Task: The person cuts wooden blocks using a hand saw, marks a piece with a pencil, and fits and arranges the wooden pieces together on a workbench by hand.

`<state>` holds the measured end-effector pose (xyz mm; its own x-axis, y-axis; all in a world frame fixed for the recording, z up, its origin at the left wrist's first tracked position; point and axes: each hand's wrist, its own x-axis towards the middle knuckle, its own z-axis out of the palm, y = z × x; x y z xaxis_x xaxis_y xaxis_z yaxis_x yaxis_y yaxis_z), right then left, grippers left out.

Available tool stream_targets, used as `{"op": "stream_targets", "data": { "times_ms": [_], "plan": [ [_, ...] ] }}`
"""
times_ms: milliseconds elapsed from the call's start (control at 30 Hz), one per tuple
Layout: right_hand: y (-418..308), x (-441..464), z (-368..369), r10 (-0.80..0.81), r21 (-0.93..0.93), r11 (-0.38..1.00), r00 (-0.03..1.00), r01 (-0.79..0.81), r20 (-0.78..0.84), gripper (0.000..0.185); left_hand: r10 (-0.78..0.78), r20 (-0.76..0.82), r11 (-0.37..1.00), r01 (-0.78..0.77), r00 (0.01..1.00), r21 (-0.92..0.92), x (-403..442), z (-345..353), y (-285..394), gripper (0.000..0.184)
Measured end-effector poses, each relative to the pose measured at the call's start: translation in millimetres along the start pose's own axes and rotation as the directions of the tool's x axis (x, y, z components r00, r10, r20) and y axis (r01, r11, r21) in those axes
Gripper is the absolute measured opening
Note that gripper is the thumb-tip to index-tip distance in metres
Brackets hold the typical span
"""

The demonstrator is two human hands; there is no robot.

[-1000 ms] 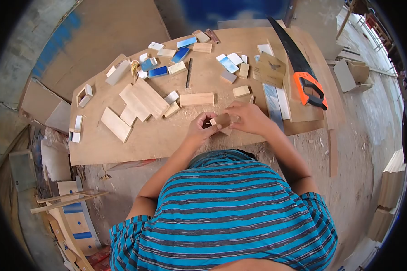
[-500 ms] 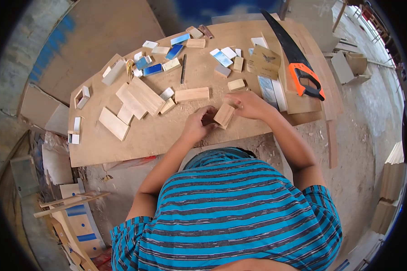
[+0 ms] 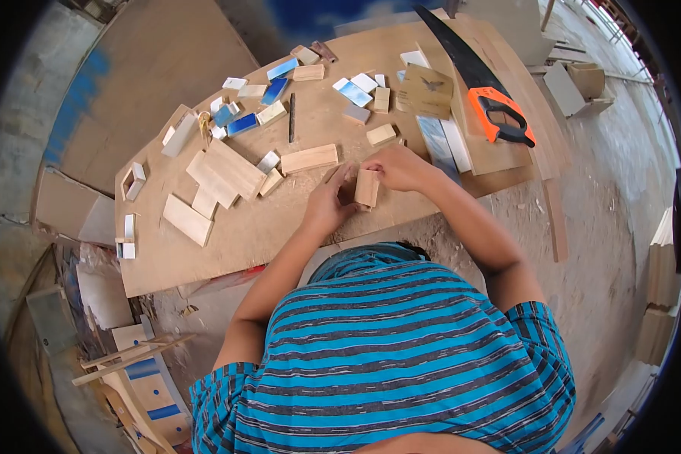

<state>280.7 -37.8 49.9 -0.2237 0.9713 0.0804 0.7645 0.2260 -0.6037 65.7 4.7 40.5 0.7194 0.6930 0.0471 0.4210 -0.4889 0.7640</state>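
Under the right hand (image 3: 402,168), a wooden block's (image 3: 366,191) edge hides.

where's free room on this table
Along the near edge, between the pale boards and the left hand; also between the dark stick and the block cluster to its right. Crowded: around the saw and among the blue blocks left of the stick.

No words or numbers can be read here. A brown sheet (image 3: 424,92), near the far edge of the table (image 3: 242,234) toward its right end, has a dark bird sign (image 3: 434,85) with its wings out. Tiny marks sit under the bird and on the orange handle (image 3: 477,104) of the saw (image 3: 471,60), too small to read.
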Motion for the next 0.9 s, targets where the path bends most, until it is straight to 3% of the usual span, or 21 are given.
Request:
{"op": "stream_targets", "data": {
  "times_ms": [167,300,400,500,600,700,800,900],
  "plan": [
    [-1,1,2,0.042,-0.022,0.999,0.999,-0.043,-0.026,0.028,0.024,0.1,0.996,-0.015,0.995,-0.083,10,9,-22,0.103],
    [5,-1,13,0.131,0.103,0.987,0.986,-0.121,-0.104,0.025,-0.018,0.22,0.988,0.05,0.975,-0.144,18,3,-21,0.108],
    [-5,-2,12,0.23,0.073,0.972,0.967,-0.223,-0.113,0.026,0.153,0.221,0.962,-0.094,0.963,-0.257,26,9,-41,0.106],
    [-10,-3,16,0.309,0.069,0.951,0.941,-0.302,-0.142,0.029,0.143,0.343,0.926,-0.003,0.928,-0.378,36,6,-52,0.103],
    [-12,-5,19,0.351,0.073,0.936,0.924,-0.343,-0.155,0.028,-0.019,0.497,0.948,0.174,0.867,-0.268,41,-7,-36,0.099],
    [-12,-7,24,0.362,0.103,0.932,0.912,-0.349,-0.19,0.026,0.02,0.536,0.91,0.207,0.844,-0.36,46,-11,-33,0.096],
    [-14,-10,24,0.357,0.122,0.933,0.912,-0.339,-0.2,0.024,0.088,0.502,0.987,-0.008,0.861,-0.16,49,-17,-27,0.092],
    [-17,-11,20,0.359,0.133,0.931,0.916,-0.339,-0.181,0.024,0.265,0.422,0.954,-0.3,0.867,0.019,50,-21,-22,0.084]
  ]
}}
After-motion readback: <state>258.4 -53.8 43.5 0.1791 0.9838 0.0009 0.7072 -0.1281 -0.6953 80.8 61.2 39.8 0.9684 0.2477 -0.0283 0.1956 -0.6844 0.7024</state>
